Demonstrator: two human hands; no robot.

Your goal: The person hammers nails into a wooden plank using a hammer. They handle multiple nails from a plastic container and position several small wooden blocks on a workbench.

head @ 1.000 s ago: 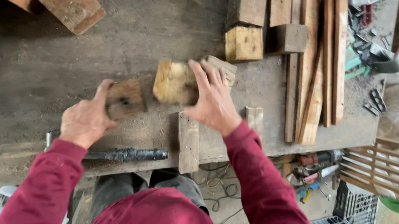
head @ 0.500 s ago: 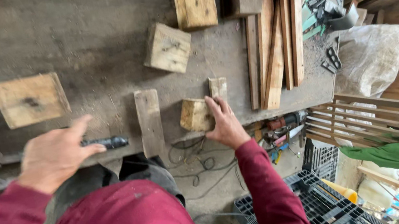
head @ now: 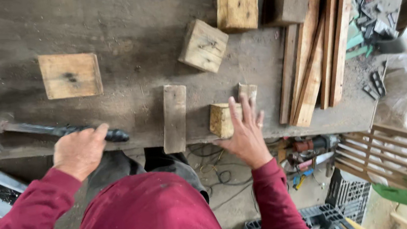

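Left hand (head: 78, 150) lies over the black grip of the claw hammer (head: 26, 129), fingers curled onto the handle, its head flat on the desk (head: 117, 14) to the left. Right hand (head: 244, 132) presses a small pale wood block (head: 222, 120) at the desk's near edge, fingers spread flat, apparently steadying it beside a short plank (head: 174, 116). Square board (head: 70, 74) and angled offcut (head: 202, 46) lie beyond.

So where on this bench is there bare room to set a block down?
Bare bench top above the flat square board and left of the tilted block. Narrower gap between that board and the short plank. The right side is crowded with long slats and scattered hardware.
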